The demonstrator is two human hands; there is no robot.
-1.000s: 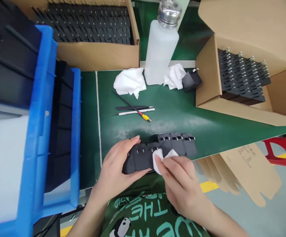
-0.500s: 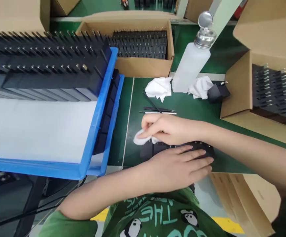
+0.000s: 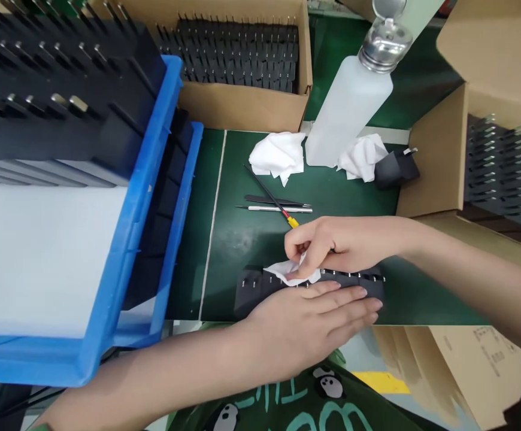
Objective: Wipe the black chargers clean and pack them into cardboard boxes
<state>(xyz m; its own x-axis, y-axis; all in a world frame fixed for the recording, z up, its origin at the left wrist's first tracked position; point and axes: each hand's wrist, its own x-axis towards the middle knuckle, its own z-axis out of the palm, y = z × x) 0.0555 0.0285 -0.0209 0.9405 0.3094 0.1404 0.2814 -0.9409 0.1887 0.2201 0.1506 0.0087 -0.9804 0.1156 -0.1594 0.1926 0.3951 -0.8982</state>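
Observation:
My left hand (image 3: 303, 320) lies flat with fingers stretched over a row of black plug adapters (image 3: 249, 293) at the bench's near edge. Just above it, my right hand (image 3: 327, 245) pinches a white wiping cloth (image 3: 287, 270) and presses it onto the adapters' metal pins. My hands cover most of the row; its left end and some pins at the right show. Beyond the right hand lie black tweezers (image 3: 273, 200), a thin silver pen-like tool (image 3: 278, 209) and a dark stick with a yellow end (image 3: 293, 222).
A blue tray (image 3: 128, 239) of black adapters stands stacked at the left. Cardboard boxes of adapters sit at the back (image 3: 247, 108) and right (image 3: 435, 149). Between them are a pump bottle (image 3: 350, 108), crumpled white cloths (image 3: 278, 154) (image 3: 363, 157) and one loose adapter (image 3: 395, 170).
My right hand has moved the cloth rightward along the row of pins. My left hand stays flat on the adapters. The camera view has shifted closer.

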